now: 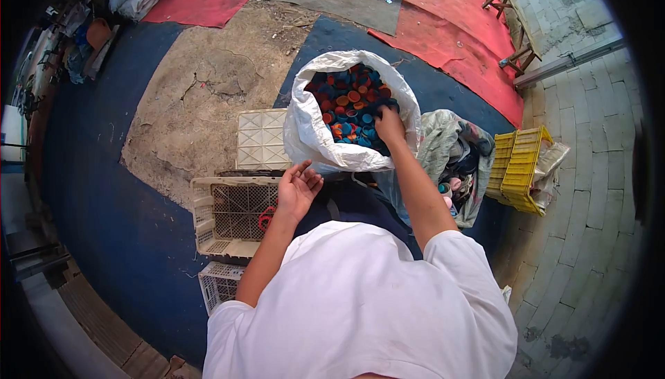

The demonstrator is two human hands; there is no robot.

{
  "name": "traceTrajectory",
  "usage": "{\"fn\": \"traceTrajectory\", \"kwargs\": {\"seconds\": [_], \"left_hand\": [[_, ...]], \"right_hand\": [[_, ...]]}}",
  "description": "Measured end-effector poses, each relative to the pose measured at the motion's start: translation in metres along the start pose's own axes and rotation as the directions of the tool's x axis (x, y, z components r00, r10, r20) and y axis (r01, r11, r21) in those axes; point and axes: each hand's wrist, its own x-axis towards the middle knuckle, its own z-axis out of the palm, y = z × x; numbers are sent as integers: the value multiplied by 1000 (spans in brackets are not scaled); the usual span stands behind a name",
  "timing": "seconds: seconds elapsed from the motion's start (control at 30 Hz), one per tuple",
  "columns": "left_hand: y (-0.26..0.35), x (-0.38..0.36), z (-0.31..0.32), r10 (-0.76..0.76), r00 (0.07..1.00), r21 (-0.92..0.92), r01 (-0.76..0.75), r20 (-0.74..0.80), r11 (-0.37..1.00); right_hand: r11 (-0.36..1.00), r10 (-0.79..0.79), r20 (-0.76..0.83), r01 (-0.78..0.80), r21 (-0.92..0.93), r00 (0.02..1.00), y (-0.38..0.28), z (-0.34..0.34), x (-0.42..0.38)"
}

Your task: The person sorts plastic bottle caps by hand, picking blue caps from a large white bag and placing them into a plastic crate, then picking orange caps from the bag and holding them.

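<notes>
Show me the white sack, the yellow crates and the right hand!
White sack (305, 138): head view, on its outer side.
Yellow crates (524, 161): head view, on a slatted side.
Right hand (390, 125): head view, on its back.

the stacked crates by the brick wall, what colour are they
The stacked crates are yellow, seen in the head view.

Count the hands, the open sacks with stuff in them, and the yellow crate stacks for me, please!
Hands: 2 (left hand, right hand)
Open sacks: 2 (white sack, greyish sack)
Yellow crate stack: 1
Total: 5
</notes>
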Motion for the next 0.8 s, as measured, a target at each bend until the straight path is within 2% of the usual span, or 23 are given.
{"fn": "traceTrajectory", "kwargs": {"seconds": [0.2,0.33,0.4,0.43,0.47,0.5,0.53,0.63,0.67,0.73,0.77,0.8], "left_hand": [[-2,8,-23,23,998,-57,-20,58,998],[1,9,-6,87,994,-137,-78,60,987],[4,7,12,135,989,-185,-121,63,975],[6,8,13,136,975,-227,-94,176,969],[8,10,15,147,952,-213,-90,268,973],[8,12,17,153,921,-198,-85,358,976],[8,13,22,154,883,-183,-79,444,980],[2,12,48,245,946,-130,-221,211,967],[-4,11,60,353,909,-25,-356,223,934],[-18,8,85,540,793,178,-597,283,783],[-21,7,93,541,759,249,-638,361,729],[-25,5,104,506,758,274,-633,412,724]], "right_hand": [[987,-103,-91,113,111,991,5,3,-10],[944,-255,-281,301,134,925,6,4,-29],[915,-258,-299,331,230,919,-3,-4,-44],[897,-255,-310,344,278,916,-9,-9,-53],[783,-160,-193,244,572,968,-14,-13,-59],[593,-102,-47,99,799,994,-20,-17,-64],[347,-85,110,-74,935,990,-27,-25,-71],[128,-162,263,-244,961,951,-50,-56,-91],[46,-199,315,-312,949,928,-58,-64,-97],[-17,-297,432,-457,889,852,-73,-83,-108],[-42,-348,481,-526,850,805,-77,-86,-111],[14,-396,515,-556,831,760,-78,-83,-113]]}}
